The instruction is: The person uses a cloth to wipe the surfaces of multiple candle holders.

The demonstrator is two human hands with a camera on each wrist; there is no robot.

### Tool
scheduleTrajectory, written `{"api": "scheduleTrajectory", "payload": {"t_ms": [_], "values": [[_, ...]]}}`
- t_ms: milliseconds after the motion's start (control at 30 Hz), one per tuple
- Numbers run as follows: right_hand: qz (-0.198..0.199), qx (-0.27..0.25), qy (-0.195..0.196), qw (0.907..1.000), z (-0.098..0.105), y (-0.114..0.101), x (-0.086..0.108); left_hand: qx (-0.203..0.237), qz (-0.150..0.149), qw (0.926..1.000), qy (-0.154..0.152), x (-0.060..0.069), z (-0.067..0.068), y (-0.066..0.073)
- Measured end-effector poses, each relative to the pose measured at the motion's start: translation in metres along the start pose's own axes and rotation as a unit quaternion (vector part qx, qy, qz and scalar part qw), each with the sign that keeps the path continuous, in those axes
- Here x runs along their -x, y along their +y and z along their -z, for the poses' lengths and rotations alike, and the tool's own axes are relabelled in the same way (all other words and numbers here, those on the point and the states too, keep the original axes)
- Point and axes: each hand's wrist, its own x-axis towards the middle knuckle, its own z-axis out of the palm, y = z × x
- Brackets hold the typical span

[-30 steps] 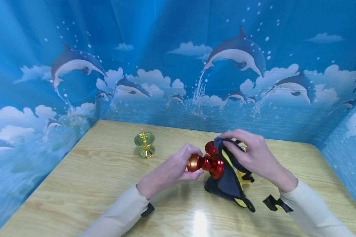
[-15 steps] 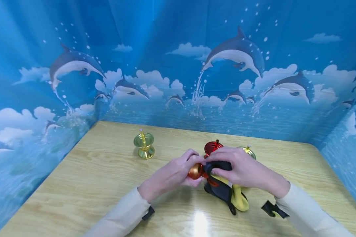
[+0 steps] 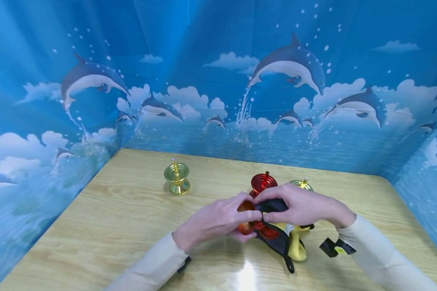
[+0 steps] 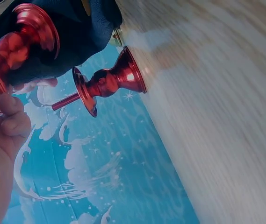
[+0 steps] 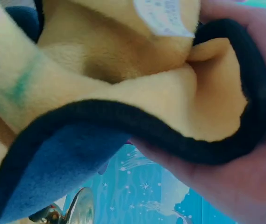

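Observation:
My left hand [image 3: 218, 220] grips a shiny red candle holder [image 4: 23, 39], tilted over on its side above the table. Dark blue cloth [image 4: 72, 56] with a yellow fleecy inside and black edging is bunched against it. That cloth's edge is pinched by my right hand [image 3: 306, 206], whose fingertips meet the left ones at the holder. In the right wrist view, the yellow lining [image 5: 137, 98] and a white label [image 5: 165, 16] fill much of the picture. Fingers and cloth hide part of the held holder.
Just behind my hands stands a second red candle holder [image 3: 264, 182] with an upright spike. A gold holder [image 3: 302, 184] is partly hidden behind my right hand. Another gold holder [image 3: 178, 176] stands to the left on the wooden table [image 3: 124, 210]. A dolphin-printed curtain [image 3: 204, 81] borders the table.
My right hand has moved left and brought the cloth against the held holder. My left fingers have shifted over its end. The standing red holder shows more fully.

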Motion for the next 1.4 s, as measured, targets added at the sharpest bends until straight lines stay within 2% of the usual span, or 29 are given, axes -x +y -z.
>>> {"api": "scheduleTrajectory", "payload": {"t_ms": [100,233,333,433,533,567,633,700,733,800,833,900,967,1033,1133,1200,1233,1267,1333,1400], "values": [[-0.010,-0.023,-0.019,0.9995,-0.001,0.000,0.000,-0.002,-0.001,1.0000,0.007,0.000,-0.002,0.000],[-0.021,-0.033,-0.017,0.9991,-0.004,-0.002,0.000,0.019,0.013,0.9995,0.021,0.001,-0.004,0.001],[-0.027,-0.013,0.008,0.9995,-0.008,-0.004,0.001,0.057,0.048,0.9970,0.023,0.002,-0.005,0.003],[-0.024,0.012,0.043,0.9987,-0.012,-0.007,0.001,0.107,0.103,0.9887,0.020,0.003,-0.005,0.005],[-0.012,0.046,0.090,0.9947,-0.018,-0.011,0.001,0.173,0.171,0.9698,0.015,0.002,-0.004,0.007],[-0.009,0.058,0.108,0.9924,-0.021,-0.012,0.000,0.194,0.197,0.9609,0.016,0.001,-0.004,0.008],[-0.008,0.095,0.144,0.9849,-0.026,-0.015,-0.001,0.241,0.251,0.9373,0.021,-0.001,-0.003,0.009],[-0.005,0.141,0.183,0.9730,-0.033,-0.018,-0.004,0.276,0.297,0.9137,0.032,-0.004,-0.003,0.010],[-0.007,0.162,0.201,0.9662,-0.036,-0.019,-0.005,0.285,0.316,0.9042,0.039,-0.006,-0.002,0.010],[-0.007,0.202,0.236,0.9507,-0.042,-0.021,-0.008,0.297,0.344,0.8892,0.050,-0.009,-0.002,0.011],[-0.003,0.216,0.250,0.9438,-0.044,-0.021,-0.009,0.300,0.353,0.8847,0.055,-0.010,-0.001,0.012],[0.004,0.235,0.270,0.9336,-0.048,-0.020,-0.011,0.297,0.362,0.8814,0.061,-0.011,-0.001,0.012],[0.012,0.238,0.280,0.9301,-0.050,-0.019,-0.010,0.295,0.363,0.8813,0.065,-0.012,-0.001,0.011],[0.016,0.215,0.280,0.9354,-0.049,-0.016,-0.007,0.299,0.358,0.8818,0.069,-0.011,-0.001,0.009],[0.010,0.150,0.288,0.9458,-0.042,-0.011,0.001,0.307,0.343,0.8846,0.073,-0.008,-0.001,0.006],[0.002,0.105,0.306,0.9462,-0.034,-0.006,0.007,0.315,0.332,0.8865,0.072,-0.007,0.000,0.004],[-0.008,0.088,0.321,0.9430,-0.029,-0.005,0.009,0.315,0.325,0.8889,0.070,-0.006,0.000,0.003],[-0.018,0.079,0.339,0.9372,-0.025,-0.003,0.010,0.315,0.318,0.8913,0.069,-0.006,0.000,0.002],[-0.039,0.071,0.387,0.9183,-0.018,-0.001,0.013,0.313,0.308,0.8958,0.066,-0.005,0.000,0.001],[-0.053,0.082,0.448,0.8886,-0.011,-0.002,0.015,0.307,0.301,0.9006,0.066,-0.004,0.001,0.000]]}}
